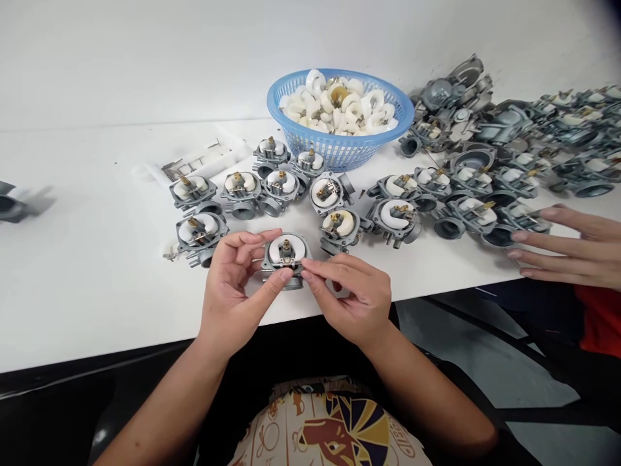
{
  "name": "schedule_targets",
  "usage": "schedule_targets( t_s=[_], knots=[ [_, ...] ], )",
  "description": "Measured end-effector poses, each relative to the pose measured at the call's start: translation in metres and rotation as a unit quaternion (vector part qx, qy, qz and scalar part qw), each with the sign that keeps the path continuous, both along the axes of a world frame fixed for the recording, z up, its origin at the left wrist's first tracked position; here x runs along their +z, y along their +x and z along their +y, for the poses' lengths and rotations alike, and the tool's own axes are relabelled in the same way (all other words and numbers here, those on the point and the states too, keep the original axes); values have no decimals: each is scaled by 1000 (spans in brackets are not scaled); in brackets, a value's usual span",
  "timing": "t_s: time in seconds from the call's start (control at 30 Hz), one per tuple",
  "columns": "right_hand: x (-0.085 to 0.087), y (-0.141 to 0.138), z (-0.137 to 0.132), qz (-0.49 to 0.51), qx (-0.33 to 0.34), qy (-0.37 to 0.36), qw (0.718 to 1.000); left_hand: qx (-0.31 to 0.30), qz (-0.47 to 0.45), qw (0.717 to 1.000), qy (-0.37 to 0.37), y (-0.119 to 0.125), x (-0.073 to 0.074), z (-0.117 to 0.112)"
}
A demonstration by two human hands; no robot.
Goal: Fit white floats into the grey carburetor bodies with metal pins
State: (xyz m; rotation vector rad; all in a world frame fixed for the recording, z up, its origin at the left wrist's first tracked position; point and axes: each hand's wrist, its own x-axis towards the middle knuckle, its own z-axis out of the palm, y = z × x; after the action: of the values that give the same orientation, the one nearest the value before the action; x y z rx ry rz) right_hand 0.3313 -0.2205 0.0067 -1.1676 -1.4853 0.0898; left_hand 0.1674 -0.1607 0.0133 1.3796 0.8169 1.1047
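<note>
My left hand [233, 278] grips a grey metal carburetor [287, 279] at the table's front edge, thumb in front and fingers behind. Its open bowl side faces up, showing a white float [299, 244] round a brass jet [286, 244]. At the right end of the float hinge, my right hand [352, 288] pinches thumb and forefinger together. A thin metal float pin [297, 263] runs into those fingertips, which partly hide it. Close behind stand more carburetors with white floats, such as one carburetor [339, 226] and another [200, 233].
A blue basket [339, 139] heaped with white floats stands at the back. Left of it lies a white tray [233, 152] with loose metal pins. Many carburetors [470, 181] crowd the right side, some piled up. Another person's hand [577, 249] reaches in from the right.
</note>
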Motion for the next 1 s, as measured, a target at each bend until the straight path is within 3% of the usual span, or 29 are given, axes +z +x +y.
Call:
schedule_targets(
  t_s=[0.13,0.43,1.0],
  knots=[
    [2,0,0,25,-5,-27,999,9,9,1000,10,0,-1,-1],
    [0,0,0,0,15,-9,1000,22,25,999,15,-1,-2,-2],
    [3,-2,-2,17,-2,-21,1000,-6,15,999,30,-2,1,-2]
  ],
)
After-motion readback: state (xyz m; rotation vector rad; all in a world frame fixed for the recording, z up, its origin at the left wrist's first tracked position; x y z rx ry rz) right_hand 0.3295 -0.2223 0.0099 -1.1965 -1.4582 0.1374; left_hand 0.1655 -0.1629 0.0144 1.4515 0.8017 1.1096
